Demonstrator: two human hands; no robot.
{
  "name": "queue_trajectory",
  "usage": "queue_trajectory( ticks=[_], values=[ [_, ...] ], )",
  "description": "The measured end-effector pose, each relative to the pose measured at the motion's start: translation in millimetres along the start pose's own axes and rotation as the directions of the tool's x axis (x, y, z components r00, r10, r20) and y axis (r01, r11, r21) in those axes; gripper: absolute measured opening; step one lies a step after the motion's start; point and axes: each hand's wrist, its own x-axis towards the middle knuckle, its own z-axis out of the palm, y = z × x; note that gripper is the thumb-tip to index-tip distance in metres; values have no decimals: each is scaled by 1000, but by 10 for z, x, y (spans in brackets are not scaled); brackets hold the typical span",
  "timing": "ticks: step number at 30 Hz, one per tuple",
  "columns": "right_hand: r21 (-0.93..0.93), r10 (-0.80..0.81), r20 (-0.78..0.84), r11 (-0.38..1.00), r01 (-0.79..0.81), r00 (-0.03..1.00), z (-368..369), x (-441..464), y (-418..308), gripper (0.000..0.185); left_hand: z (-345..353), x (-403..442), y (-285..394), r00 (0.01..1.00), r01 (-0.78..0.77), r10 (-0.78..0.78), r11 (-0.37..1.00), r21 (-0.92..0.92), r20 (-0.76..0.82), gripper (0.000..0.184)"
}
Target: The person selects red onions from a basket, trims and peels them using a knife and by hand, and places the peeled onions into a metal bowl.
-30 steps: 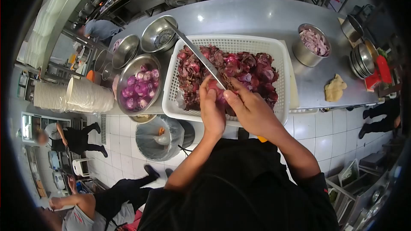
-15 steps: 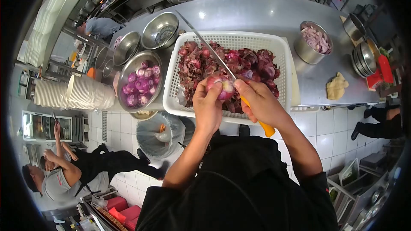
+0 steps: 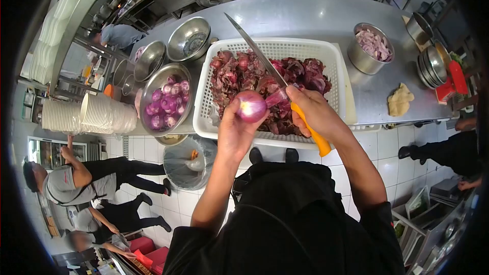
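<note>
A red onion (image 3: 251, 107) rests in the fingers of my left hand (image 3: 237, 135), its pale cut end facing up. My right hand (image 3: 318, 113) is closed round the orange handle of a long knife (image 3: 261, 55); the blade points up and to the left. Between the right thumb and the blade a strip of onion skin (image 3: 276, 98) is pinched, stretching toward the onion. Both hands are over the near side of a white perforated basket (image 3: 204, 117) holding red onions and loose dark skins (image 3: 239, 79).
Left of the basket stands a steel bowl of peeled onions (image 3: 166, 103), with other bowls (image 3: 189, 38) behind. A steel pot of cut onion (image 3: 371, 49) and a crumpled cloth (image 3: 401, 100) are on the right. Below is a lined bin (image 3: 188, 165); co-workers (image 3: 76, 178) stand at left.
My left hand has moved slightly left and down with the onion, while the knife hand shifted right. A skin strip now stretches between them. Co-workers at left have changed position.
</note>
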Motion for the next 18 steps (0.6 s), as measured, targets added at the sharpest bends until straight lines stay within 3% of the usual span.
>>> queue_trajectory(
  ticks=[5, 9, 12, 15, 18],
  values=[
    [17, 20, -53, 1000, -20, 998, -97, 35, 32, 52, -44, -99, 193, 996, -52, 52, 999, 6, -67, 44],
    [-90, 81, -86, 992, -89, 993, -76, -25, -67, 67, -109, -206, 350, 988, -126, 136, 983, 130, -73, 38],
    [-377, 21, -182, 922, -90, 983, -3, -124, -139, 76, -146, -273, 409, 976, -162, 184, 970, 182, -116, 37],
    [-471, -175, -196, 880, 64, 965, -14, -106, -33, 78, -107, -321, 395, 964, -185, 220, 958, 220, -147, 32],
    [-408, -186, -192, 908, 94, 964, 15, -147, -127, 74, -88, -327, 355, 955, -198, 239, 954, 226, -175, 29]
  ],
)
